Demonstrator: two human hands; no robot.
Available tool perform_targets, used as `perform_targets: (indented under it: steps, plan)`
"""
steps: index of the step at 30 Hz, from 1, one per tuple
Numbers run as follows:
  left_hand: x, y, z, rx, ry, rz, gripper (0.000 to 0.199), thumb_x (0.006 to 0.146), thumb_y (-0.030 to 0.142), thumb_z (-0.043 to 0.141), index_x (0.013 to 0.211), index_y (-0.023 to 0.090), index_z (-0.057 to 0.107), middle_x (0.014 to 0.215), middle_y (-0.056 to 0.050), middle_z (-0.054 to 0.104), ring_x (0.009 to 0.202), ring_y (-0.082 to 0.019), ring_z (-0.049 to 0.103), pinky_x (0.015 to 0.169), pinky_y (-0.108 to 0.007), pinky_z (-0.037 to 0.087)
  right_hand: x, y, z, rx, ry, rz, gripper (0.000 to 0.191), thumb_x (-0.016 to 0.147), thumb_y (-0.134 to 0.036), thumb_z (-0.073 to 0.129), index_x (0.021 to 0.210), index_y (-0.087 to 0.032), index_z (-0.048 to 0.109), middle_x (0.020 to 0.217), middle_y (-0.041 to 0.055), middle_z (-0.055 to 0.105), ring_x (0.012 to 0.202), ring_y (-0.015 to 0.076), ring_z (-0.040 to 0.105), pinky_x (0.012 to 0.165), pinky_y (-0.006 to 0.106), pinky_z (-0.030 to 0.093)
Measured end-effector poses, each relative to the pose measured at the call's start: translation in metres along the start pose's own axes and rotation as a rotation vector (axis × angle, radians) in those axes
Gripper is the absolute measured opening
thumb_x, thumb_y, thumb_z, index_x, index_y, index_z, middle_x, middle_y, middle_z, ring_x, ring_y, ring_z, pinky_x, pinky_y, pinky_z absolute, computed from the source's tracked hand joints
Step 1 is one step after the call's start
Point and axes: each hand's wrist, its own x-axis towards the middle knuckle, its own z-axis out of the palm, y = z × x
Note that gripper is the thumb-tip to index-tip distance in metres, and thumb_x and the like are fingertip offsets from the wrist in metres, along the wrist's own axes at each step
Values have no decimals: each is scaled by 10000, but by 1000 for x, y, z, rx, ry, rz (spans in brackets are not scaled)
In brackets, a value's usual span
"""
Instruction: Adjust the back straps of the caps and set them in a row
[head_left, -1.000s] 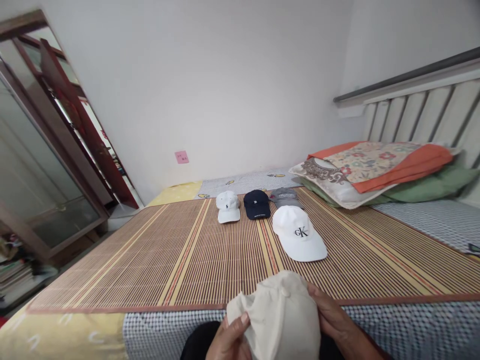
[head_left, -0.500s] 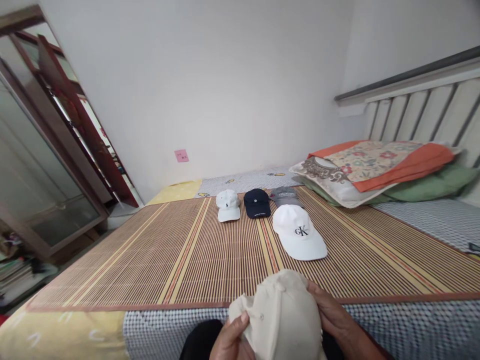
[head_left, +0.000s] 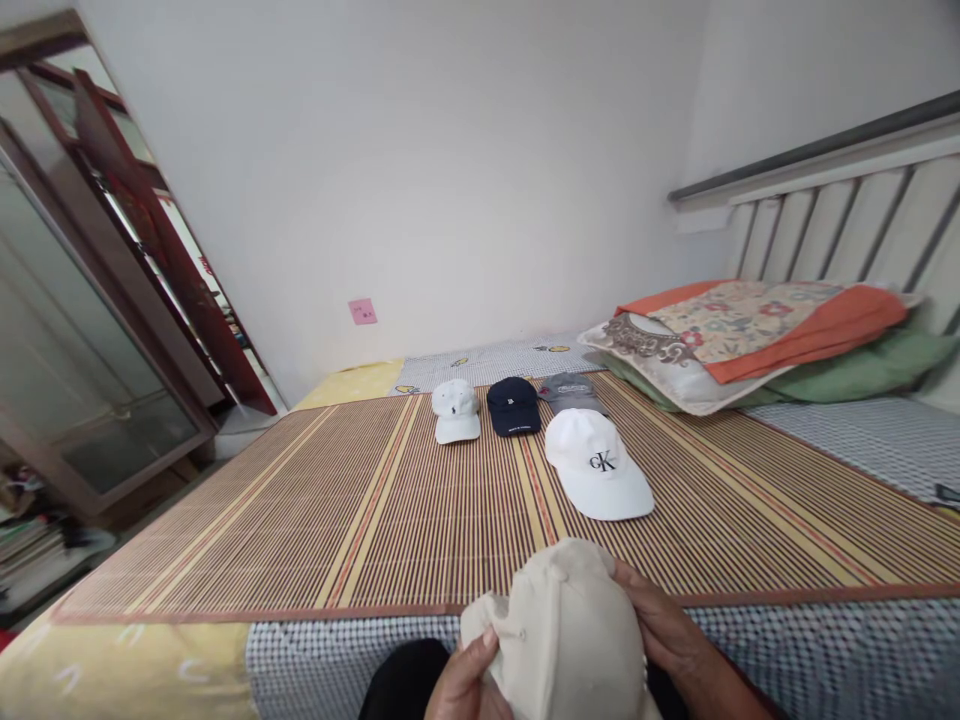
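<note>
A beige baseball cap (head_left: 574,640) is held low in front of me, between both hands. My left hand (head_left: 469,680) grips its left edge, thumb on the outside of the cloth. On the cap's right side lies my right hand (head_left: 664,620), its fingertips hidden behind the crown. Just beyond is a white cap (head_left: 592,460) with dark "CK" lettering, brim toward me. Farther back stand a pale cap (head_left: 456,410) with a small dark emblem, a navy cap (head_left: 514,405) and a grey cap (head_left: 568,391), side by side.
A striped bamboo mat (head_left: 270,530) covers most of the bed. Stacked pillows (head_left: 772,320) lie at the right, by the slatted headboard (head_left: 855,230). A plain wall (head_left: 450,180) with a pink note (head_left: 361,312) rises behind. A glass-panelled door (head_left: 82,330) stands at left.
The beige cap's left edge and my left thumb have shifted very slightly to the right. Both hands still hold the cap, and the other caps have not moved.
</note>
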Motion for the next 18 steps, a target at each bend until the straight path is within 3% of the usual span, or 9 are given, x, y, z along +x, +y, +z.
perform_targets:
  steps: [8,14,18]
  plan:
    - [2,0,4,9,-5,-1,272,872,341,732,1093,205,814,1200,-116,804,1325,-396,629,1209,-531,380,-1,1,-3,13,26,4,795,598,-466,871,1367,-390,680,1252,110,781,1343,558,542,1072,720,465]
    - [3,1,4,25,-34,-44,330,847,385,756,1116,201,807,1180,-128,808,1331,-407,623,1212,-551,371,0,-2,1,19,44,23,857,597,-437,885,1416,-421,637,1295,99,765,1343,567,540,1066,742,455]
    - [3,2,7,14,-54,-52,328,860,392,731,1104,188,810,1178,-135,808,1332,-411,620,1214,-551,366,-1,-9,9,25,5,19,771,665,-475,874,1403,-414,656,1291,81,773,1309,528,592,1062,702,487]
